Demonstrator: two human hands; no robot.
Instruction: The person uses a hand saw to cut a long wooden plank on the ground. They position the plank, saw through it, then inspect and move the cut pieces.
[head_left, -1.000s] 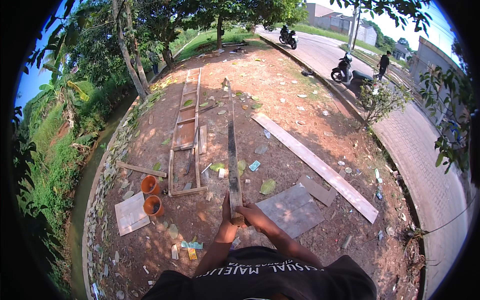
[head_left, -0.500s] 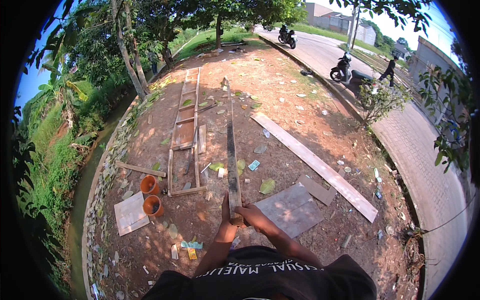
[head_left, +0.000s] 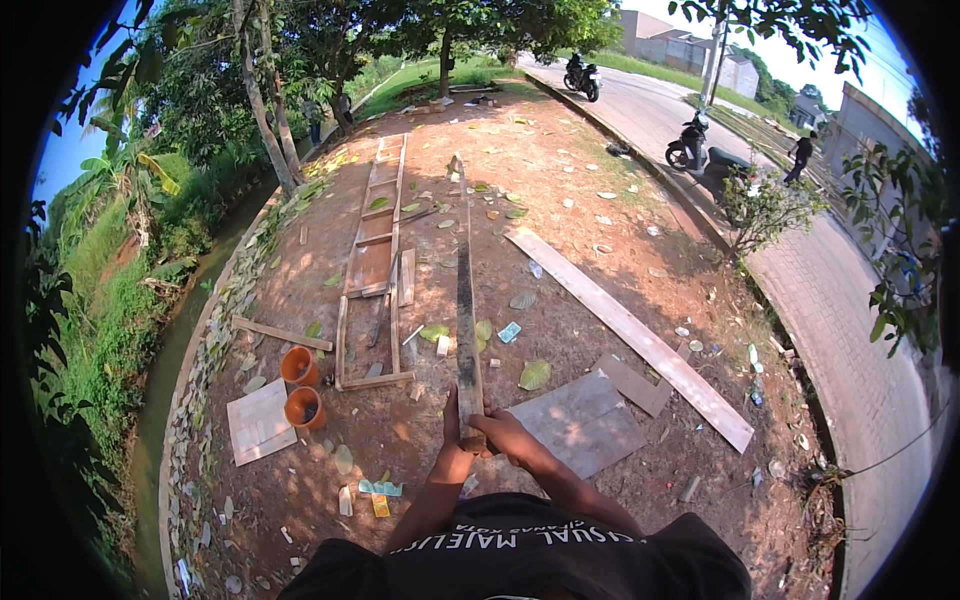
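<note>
A long, narrow wooden plank [head_left: 466, 310], dark along its middle, points straight away from me with its near end in both hands. My left hand [head_left: 455, 432] presses against the plank's left side, fingers stretched along it. My right hand [head_left: 503, 433] is wrapped round the near end from the right. A wooden frame with crosspieces [head_left: 393, 240] lies on the ground to the left of the plank. To the right is a wide, pale board [head_left: 630, 335], lying at a slant. A grey flat sheet [head_left: 585, 424] lies close to my right forearm.
Two orange buckets [head_left: 305, 408] stand at the left beside a square plywood piece [head_left: 260, 422]. A water channel [head_left: 185, 350] runs along the left edge. At the right are a kerb, a paved road [head_left: 830, 360] and a parked scooter [head_left: 705, 155]. Leaves and litter dot the soil.
Both hands keep their hold on the plank, which has hardly moved. The view has shifted slightly. A person on the road at the right has walked a little further right.
</note>
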